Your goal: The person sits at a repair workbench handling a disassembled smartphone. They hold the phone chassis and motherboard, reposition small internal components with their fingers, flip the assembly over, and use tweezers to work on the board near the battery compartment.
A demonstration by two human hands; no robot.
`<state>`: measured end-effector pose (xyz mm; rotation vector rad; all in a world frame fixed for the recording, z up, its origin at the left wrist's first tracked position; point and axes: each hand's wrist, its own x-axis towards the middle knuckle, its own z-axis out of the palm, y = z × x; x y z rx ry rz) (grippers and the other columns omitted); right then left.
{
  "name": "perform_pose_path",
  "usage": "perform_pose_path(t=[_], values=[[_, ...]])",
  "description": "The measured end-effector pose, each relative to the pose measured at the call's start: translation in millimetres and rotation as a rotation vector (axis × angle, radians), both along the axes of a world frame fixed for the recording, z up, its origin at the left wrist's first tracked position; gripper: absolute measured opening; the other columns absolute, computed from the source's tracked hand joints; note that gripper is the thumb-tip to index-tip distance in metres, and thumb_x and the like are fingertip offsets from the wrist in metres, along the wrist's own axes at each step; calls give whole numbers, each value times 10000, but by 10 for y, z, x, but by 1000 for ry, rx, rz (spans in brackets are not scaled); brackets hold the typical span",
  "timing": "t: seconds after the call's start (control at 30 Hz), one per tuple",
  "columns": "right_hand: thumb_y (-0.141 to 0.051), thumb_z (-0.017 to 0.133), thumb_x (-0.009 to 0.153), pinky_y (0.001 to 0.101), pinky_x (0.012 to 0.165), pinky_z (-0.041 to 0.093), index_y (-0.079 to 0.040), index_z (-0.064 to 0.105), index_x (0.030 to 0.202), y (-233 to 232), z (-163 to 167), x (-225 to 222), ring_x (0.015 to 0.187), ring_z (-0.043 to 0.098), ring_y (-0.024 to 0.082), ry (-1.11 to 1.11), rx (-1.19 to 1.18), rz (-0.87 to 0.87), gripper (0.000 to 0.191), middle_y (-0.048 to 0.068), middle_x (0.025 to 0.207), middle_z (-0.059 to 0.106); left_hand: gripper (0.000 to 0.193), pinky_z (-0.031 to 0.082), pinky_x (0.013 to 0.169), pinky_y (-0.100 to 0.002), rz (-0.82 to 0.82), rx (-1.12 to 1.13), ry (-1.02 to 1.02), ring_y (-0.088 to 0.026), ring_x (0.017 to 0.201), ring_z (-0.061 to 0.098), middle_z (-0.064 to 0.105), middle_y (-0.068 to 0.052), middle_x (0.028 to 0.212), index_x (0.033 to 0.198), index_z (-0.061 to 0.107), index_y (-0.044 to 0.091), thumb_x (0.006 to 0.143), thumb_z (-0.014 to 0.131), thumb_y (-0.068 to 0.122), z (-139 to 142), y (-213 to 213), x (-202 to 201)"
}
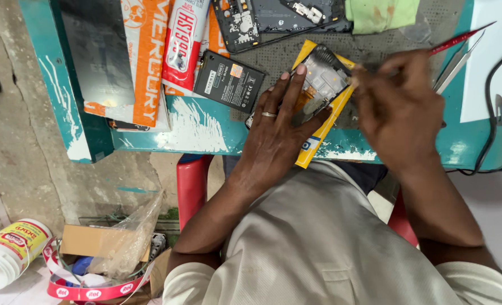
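So the left hand lies flat, fingers spread, pinning an opened phone frame on a yellow card at the teal table's near edge. The right hand pinches a red-handled tool, tip at the frame's right side. A black battery sits just left.
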<state>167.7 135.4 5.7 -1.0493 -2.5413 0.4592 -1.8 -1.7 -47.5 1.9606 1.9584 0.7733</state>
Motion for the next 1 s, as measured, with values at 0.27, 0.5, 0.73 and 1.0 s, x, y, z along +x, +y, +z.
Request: perform_pose_path(t=[0.27, 0.5, 0.73, 1.0], values=[[-71, 828, 1015, 351, 680, 551, -81, 793, 1110, 73, 169, -31, 792, 668, 231, -45, 71, 55, 101, 105, 1094, 568, 423, 353, 1245, -537, 9, 2, 30, -405, 1552, 319, 149, -185, 1708, 1381, 703, 303, 1011, 588, 133, -5, 9, 3], [-21, 810, 1012, 322, 619, 531, -42, 788, 1106, -59, 30, 204, 757, 641, 199, 38, -86, -26, 99, 140, 1097, 561, 424, 350, 1255, -539, 7, 1, 13, -404, 1568, 303, 141, -174, 1718, 1393, 699, 307, 1029, 581, 123, -4, -12, 14], [-6, 799, 1031, 292, 668, 536, -43, 783, 1107, -200, -70, 388, 843, 659, 191, 84, -106, -64, 86, 104, 1104, 559, 426, 347, 1260, -543, 7, 4, 17, -395, 1571, 290, 142, -171, 1721, 1407, 696, 309, 1048, 570, 119, 17, 0, 12], [-23, 884, 1020, 289, 661, 515, -43, 807, 1144, -233, 13, 378, 771, 645, 183, 51, -120, -143, 147, 133, 1111, 575, 432, 354, 1237, -534, -4, 1, 38, -401, 1561, 306, 161, -188, 1708, 1416, 681, 306, 1031, 576, 142, 18, 5, -12]])
